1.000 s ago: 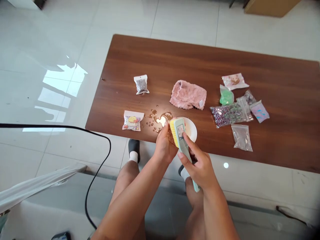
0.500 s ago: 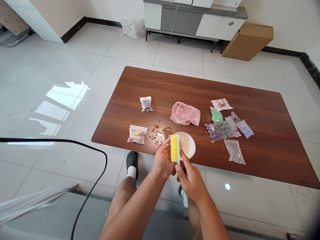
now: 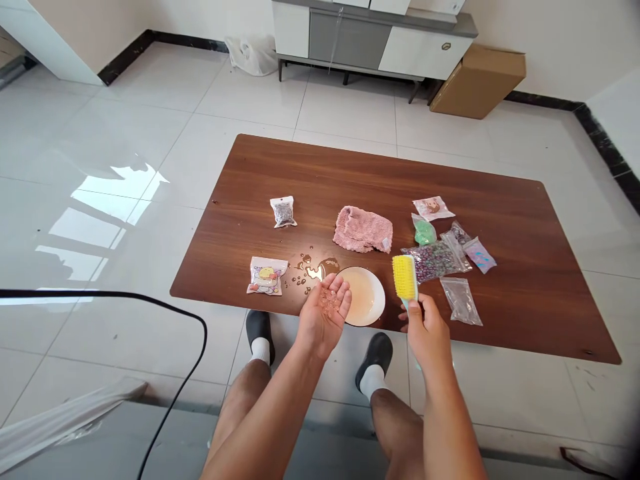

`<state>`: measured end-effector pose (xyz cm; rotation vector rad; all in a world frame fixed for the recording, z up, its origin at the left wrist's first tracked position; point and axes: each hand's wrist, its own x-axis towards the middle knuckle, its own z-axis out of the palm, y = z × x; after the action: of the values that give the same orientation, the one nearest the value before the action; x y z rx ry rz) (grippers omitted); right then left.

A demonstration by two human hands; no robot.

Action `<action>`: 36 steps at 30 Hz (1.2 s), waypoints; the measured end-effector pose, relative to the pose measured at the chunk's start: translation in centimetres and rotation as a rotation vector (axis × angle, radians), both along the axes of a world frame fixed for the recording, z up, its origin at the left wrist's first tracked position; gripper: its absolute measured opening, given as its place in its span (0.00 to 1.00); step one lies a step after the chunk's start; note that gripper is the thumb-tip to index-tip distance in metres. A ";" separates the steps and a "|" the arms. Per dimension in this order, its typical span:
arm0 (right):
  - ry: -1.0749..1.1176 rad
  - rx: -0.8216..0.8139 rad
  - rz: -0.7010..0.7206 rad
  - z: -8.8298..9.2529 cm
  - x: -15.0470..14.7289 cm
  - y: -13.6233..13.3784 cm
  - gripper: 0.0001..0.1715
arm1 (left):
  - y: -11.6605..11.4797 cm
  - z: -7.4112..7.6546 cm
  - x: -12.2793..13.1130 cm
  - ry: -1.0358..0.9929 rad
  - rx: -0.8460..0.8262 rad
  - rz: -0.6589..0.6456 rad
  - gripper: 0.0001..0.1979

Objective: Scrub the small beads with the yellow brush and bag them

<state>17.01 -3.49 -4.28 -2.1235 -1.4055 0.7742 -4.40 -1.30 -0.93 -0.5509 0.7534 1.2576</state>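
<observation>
left hand [image 3: 323,323] open, palm up, clear wet lumps [image 3: 330,301] on palm; right hand [image 3: 425,333] wrapped round yellow-bristled brush [image 3: 405,278]; white plate [image 3: 381,300] at front edge of surface [image 3: 500,200] holds pale liquid; bead bag [image 3: 430,261] toward right end.

Brown wooden table [image 3: 500,200]; white bowl [image 3: 376,315], pink towel [image 3: 363,230], bagged beads [image 3: 427,261], spilled water drops [image 3: 300,270]

A pink towel [image 3: 363,230] and bead bag [image 3: 429,261] lie on the wooden tabletop [image 3: 500,200]; a cardboard box [image 3: 477,81] stands beside a white cabinet [image 3: 373,37]
</observation>
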 end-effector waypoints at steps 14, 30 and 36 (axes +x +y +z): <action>-0.470 -0.126 0.156 -2.8 2.5 2.2 0.14 | 0.2 -0.6 0.8 -0.034 0.061 -0.133 0.07; -0.035 0.556 0.092 1.6 -3.6 -1.5 0.14 | -0.6 -0.1 0.3 0.082 0.078 -0.198 0.08; -0.160 0.408 0.044 0.9 -1.2 -0.3 0.16 | -0.2 -0.7 1.2 0.129 0.087 -0.227 0.08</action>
<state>15.77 -3.75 -3.34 -1.8705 -1.5435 0.3006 -3.19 -1.52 -1.66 -0.3054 0.8401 1.1155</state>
